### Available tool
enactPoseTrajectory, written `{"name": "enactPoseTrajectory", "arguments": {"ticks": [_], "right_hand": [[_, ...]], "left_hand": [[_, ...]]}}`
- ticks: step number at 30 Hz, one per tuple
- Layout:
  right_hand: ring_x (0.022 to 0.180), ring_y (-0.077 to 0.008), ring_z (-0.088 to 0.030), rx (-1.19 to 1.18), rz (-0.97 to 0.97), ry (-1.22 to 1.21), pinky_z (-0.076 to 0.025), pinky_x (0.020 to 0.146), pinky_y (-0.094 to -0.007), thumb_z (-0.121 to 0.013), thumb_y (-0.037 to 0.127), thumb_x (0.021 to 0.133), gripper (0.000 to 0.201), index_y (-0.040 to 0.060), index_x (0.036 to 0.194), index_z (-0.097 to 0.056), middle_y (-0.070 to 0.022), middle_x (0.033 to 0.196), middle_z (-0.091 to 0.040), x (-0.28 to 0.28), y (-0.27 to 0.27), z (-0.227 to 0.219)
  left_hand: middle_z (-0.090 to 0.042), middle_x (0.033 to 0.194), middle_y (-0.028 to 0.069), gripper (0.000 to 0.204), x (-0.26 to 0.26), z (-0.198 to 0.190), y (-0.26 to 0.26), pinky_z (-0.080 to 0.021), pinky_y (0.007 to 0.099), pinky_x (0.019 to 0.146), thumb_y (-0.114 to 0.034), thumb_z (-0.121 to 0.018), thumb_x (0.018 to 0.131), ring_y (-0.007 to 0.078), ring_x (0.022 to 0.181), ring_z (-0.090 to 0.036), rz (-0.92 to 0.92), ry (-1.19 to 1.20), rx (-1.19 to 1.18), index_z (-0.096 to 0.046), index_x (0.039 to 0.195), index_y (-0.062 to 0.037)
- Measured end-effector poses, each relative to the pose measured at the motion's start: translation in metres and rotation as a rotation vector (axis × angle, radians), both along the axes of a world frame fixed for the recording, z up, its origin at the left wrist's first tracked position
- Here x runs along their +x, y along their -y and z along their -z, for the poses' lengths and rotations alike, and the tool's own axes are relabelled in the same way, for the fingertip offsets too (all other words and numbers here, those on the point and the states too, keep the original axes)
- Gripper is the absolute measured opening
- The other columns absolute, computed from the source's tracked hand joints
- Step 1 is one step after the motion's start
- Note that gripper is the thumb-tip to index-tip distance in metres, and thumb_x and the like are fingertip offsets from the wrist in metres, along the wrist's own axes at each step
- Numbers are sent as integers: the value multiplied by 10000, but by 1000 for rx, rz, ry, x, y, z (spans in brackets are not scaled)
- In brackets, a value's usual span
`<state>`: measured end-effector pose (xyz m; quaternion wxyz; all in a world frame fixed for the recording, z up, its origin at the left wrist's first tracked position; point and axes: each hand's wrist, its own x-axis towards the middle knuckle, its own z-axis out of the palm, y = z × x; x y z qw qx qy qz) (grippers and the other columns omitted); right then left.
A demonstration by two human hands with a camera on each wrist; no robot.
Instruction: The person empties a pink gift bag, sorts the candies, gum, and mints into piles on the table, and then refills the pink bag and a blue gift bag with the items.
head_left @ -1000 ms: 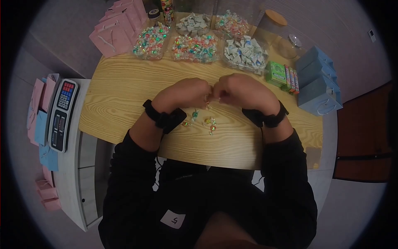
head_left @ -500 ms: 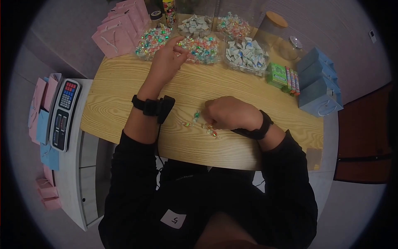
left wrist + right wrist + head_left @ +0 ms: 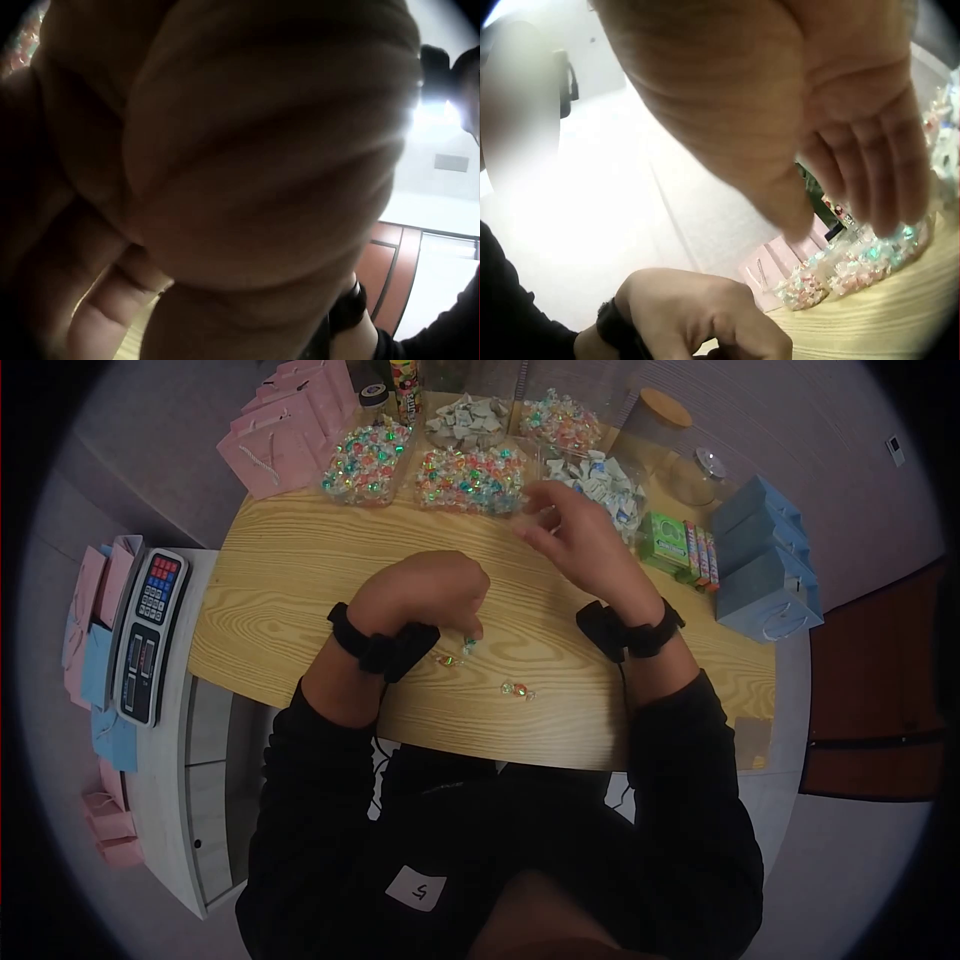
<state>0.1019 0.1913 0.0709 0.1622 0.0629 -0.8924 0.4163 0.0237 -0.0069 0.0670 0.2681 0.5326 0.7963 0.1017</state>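
My left hand (image 3: 430, 592) bends down over the table, fingertips right at a green wrapped candy (image 3: 469, 648) and covering its upper part; they seem to pinch it. Close by lies a yellow-orange wrapped candy (image 3: 449, 660). An orange wrapped candy (image 3: 516, 690) sits farther right, nearer the table's front edge. My right hand (image 3: 580, 532) hovers by the near right corner of the middle tub of wrapped candies (image 3: 470, 478). In the right wrist view its fingers (image 3: 866, 176) are loosely extended, with nothing visible between them and the thumb.
Along the back stand a left tub of wrapped candies (image 3: 365, 465), a tub of white packets (image 3: 598, 485) and further tubs. Pink bags (image 3: 270, 450) are at the left, green boxes (image 3: 665, 538) and blue bags (image 3: 765, 585) at the right. A scale (image 3: 152, 635) stands on the side cabinet.
My left hand has come back from the tubs to the candies on the table. My right hand has moved from those candies up to the middle tub; fewer candies lie on the table.
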Motion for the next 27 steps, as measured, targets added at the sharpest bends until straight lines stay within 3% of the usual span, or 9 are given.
{"name": "enactPoseTrajectory", "arguments": {"ticks": [2, 4, 8, 11, 13, 16, 18, 23, 27], "right_hand": [[776, -264, -655, 162, -10, 54, -520, 688, -359, -752, 234, 825, 317, 23, 1028, -631, -115, 838, -676, 14, 1, -9], [790, -314, -653, 671, -333, 444, -509, 685, -396, -763, 279, 784, 334, 31, 972, -641, -131, 820, -675, 35, 7, -21], [777, -363, -633, 697, -544, 515, -491, 667, -437, -736, 310, 769, 310, 31, 885, -665, -151, 767, -651, 58, 32, -14], [717, -375, -622, 641, -608, 364, -496, 639, -438, -683, 200, 718, 209, -5, 707, -644, -176, 729, -636, 65, 41, 1], [707, -377, -620, 669, -594, 403, -493, 626, -435, -675, 192, 716, 201, -6, 706, -642, -176, 722, -633, 61, 45, 5], [688, -373, -620, 687, -611, 456, -493, 607, -427, -675, 177, 722, 191, -10, 731, -641, -172, 701, -628, 52, 45, 7], [677, -366, -623, 672, -633, 470, -496, 602, -421, -683, 170, 731, 190, -13, 757, -642, -166, 685, -627, 41, 38, 5], [740, -83, -663, -654, -271, 313, -499, 569, -243, -666, 250, 929, 254, -1, 955, -643, -77, 796, -683, -5, 16, 7], [735, -139, -677, -662, -65, 342, -521, 604, -278, -677, 251, 915, 262, 11, 1013, -640, -97, 841, -691, -8, 12, -2]], "left_hand": [[-649, 718, 118, 254, 9, 10, -4, -482, 393, 629, -222, -778, 688, 304, 713, -641, 79, -68, -47, -634, 780, -34], [-640, 731, 127, 258, 12, 26, -6, -478, 423, 640, -214, -765, 680, 335, 724, -632, 155, -133, 39, -628, 817, -43], [-637, 749, 137, 269, 4, 21, -5, -479, 412, 633, -196, -759, 694, 320, 727, -631, 123, -119, 121, -624, 870, -44], [-649, 779, 108, 207, -14, 12, -8, -490, 361, 619, -115, -721, 777, 253, 716, -641, -185, -60, 376, -622, 935, -26], [-668, 916, 92, 238, -28, 13, -12, -515, 300, 629, -24, -642, 865, 168, 730, -646, -671, 244, 800, -599, 1098, -8], [-646, 1067, 99, 328, -55, 39, -9, -534, 265, 651, 17, -574, 915, 121, 747, -646, -639, -153, 959, -544, 1241, -7], [-636, 1090, 111, 352, -56, 41, -7, -539, 267, 662, 12, -570, 919, 122, 755, -649, -678, -73, 1010, -527, 1269, -7], [-625, 1079, 109, 344, -60, 30, 0, -531, 257, 650, 7, -536, 937, 113, 757, -642, -753, 33, 1132, -513, 1281, 4], [-623, 915, 76, 301, -63, 27, 8, -489, 230, 591, -3, -540, 940, 87, 691, -593, -812, 142, 1130, -530, 1241, -3]]}}
